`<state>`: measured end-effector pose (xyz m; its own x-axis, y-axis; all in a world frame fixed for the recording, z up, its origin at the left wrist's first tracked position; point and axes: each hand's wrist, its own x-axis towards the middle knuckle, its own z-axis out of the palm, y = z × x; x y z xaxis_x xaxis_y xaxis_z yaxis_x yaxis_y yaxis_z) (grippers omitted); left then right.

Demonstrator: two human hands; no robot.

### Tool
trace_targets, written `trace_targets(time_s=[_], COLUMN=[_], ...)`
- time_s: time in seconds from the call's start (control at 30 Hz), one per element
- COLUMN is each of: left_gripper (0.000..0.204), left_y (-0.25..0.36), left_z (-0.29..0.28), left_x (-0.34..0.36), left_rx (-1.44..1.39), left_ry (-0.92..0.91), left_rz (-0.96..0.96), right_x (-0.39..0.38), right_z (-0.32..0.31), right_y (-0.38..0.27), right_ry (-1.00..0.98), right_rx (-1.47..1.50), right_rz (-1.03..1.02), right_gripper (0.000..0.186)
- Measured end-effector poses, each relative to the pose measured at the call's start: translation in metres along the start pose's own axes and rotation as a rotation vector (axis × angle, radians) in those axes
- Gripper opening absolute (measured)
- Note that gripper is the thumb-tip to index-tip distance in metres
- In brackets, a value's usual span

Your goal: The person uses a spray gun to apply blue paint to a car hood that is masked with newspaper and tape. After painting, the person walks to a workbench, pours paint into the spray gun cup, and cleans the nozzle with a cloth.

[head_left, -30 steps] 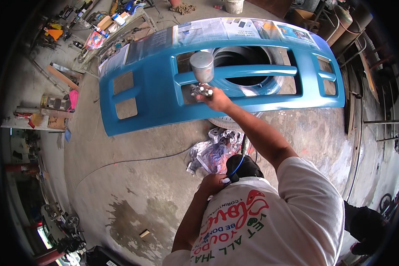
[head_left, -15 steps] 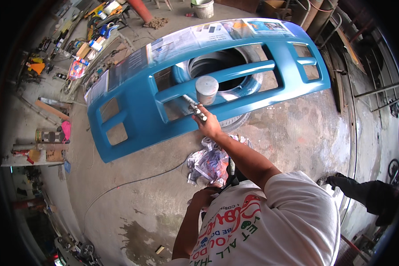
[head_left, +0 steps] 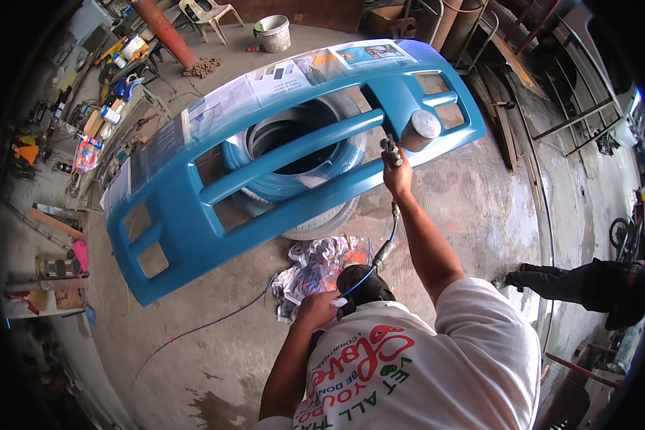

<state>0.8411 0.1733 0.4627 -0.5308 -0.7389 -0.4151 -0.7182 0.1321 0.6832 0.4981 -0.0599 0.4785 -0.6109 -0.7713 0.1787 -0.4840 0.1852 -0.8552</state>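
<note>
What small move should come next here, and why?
I'd probably ease the spray gun slightly rightward: the right hand holds it by the right part of the blue bumper, and the bumper's right end lies just beyond it.

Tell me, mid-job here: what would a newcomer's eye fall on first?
Probably the big glossy blue bumper spanning the middle of the view, with printed paper sheets along its far edge and stacked tires showing through its opening. Next, the spray gun with its silver cup, held in the right hand over the bumper's right part.
</note>
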Motion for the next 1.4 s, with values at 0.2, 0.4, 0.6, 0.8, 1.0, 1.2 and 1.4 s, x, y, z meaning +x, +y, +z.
trace_targets(time_s=[0.2, 0.4, 0.6, 0.8, 1.0, 1.2, 1.4], left_gripper=[0.035, 0.035, 0.04, 0.037, 0.034, 0.027, 0.036], left_y=[0.036, 0.038, 0.059, 0.034, 0.018, 0.013, 0.018], left_z=[-0.013, -0.022, -0.04, -0.036, -0.03, -0.006, -0.011], left_x=[0.025, 0.028, 0.044, 0.033, -0.005, -0.041, -0.048], left_rx=[-0.035, -0.072, -0.094, -0.148, -0.158, -0.287, -0.314], left_ry=[-0.02, 0.052, 0.161, 0.239, 0.251, 0.329, 0.24], left_rz=[0.048, 0.053, 0.029, -0.036, -0.174, -0.286, -0.25], right_x=[0.055, 0.071, 0.109, 0.107, 0.033, -0.064, -0.081], right_z=[0.003, 0.044, 0.081, 0.141, 0.239, 0.268, 0.248], right_y=[-0.016, -0.065, -0.084, -0.075, -0.098, -0.199, -0.238], right_ry=[0.035, -0.186, -0.109, -0.176, -0.312, -0.817, -1.102], right_rx=[-0.104, -0.211, -0.301, 0.041, 0.224, 0.304, 0.369], right_rz=[0.003, 0.02, 0.064, -0.04, -0.231, 0.021, 0.142], right_gripper=[0.043, 0.048, 0.051, 0.045, 0.043, 0.044, 0.033])
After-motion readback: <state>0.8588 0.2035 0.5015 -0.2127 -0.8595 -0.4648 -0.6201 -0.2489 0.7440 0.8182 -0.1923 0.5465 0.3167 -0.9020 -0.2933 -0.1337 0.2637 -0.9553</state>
